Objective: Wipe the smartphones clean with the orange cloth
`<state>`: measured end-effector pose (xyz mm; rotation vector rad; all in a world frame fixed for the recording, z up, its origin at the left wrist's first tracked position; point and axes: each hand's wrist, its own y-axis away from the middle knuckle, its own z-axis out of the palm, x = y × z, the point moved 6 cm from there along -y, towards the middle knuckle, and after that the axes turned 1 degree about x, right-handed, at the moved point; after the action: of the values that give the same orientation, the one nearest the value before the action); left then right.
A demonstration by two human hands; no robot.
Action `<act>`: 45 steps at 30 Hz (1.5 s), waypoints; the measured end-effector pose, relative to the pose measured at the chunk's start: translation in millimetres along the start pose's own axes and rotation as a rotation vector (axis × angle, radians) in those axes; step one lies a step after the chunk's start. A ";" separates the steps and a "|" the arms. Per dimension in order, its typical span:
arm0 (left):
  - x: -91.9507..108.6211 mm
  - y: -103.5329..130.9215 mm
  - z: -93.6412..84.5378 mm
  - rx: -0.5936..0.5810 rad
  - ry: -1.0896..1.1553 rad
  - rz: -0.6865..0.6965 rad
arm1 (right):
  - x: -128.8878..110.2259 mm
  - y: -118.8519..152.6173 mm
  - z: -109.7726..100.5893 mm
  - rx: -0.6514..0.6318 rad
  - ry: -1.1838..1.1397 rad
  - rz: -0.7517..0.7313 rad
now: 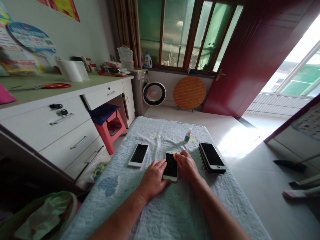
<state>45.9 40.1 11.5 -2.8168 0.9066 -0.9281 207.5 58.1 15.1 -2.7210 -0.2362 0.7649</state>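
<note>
Two hands are at work on one white phone [171, 168], which lies face up in the middle of the quilt-covered counter [182, 213]. The left hand [154, 175] grips its left side, fingertips lapping onto the dark screen and thumb at the near edge; the right hand [187, 165] is closed around a small orange piece [175, 155] at the far right corner. The phone should be light and stiff, its glass slick and liable to crack if dropped or pressed hard, so the long edges are the safest place to hold it; the soft padding beneath probably lets it shift a little. The orange piece is mostly hidden by the fingers, so its material and true shape cannot be told. The phone's left edge is covered too. Beyond stands a small bottle [187, 136] whose label is too small to read. A second phone [139, 155] lies apart to the left; in the stack of phones [212, 158] to the right, the lower ones are hard to count. The picture's bottom edge cuts off both forearms [215, 206].
</note>
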 end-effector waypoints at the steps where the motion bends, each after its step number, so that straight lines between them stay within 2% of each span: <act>1: 0.5 -0.1 -0.3 -0.006 0.002 0.001 | 0.4 -1.6 0.0 0.009 0.014 0.010; 5: 0.8 -0.6 -0.8 -0.002 0.031 0.013 | -9.8 -2.7 0.3 -0.020 0.070 -0.012; 11: -7.0 1.0 2.9 0.050 0.096 0.001 | -47.0 13.7 8.0 -0.187 0.045 -0.217; 15: -9.3 2.1 4.3 0.062 0.120 -0.022 | -60.2 21.6 8.1 -0.227 0.037 -0.299; 24: -0.8 0.1 0.5 0.048 0.106 0.003 | -38.9 13.0 -0.1 -0.137 0.080 -0.186; 32: 0.4 1.8 -1.5 0.097 0.066 -0.017 | -39.2 12.4 4.2 -0.141 0.100 -0.178; 36: 6.5 3.0 -3.3 0.047 0.013 0.016 | -36.0 10.4 5.6 -0.135 0.095 -0.172; 40: 9.4 4.4 -5.3 0.028 -0.041 0.039 | -23.7 4.5 4.2 -0.113 0.096 -0.132; 45: 9.0 5.3 -4.2 0.029 -0.080 0.064 | 0.1 -6.0 2.8 -0.061 0.118 -0.014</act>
<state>46.7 31.5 18.6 -2.7611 0.9588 -0.8073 205.7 64.5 14.8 -2.8075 -0.2555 0.6004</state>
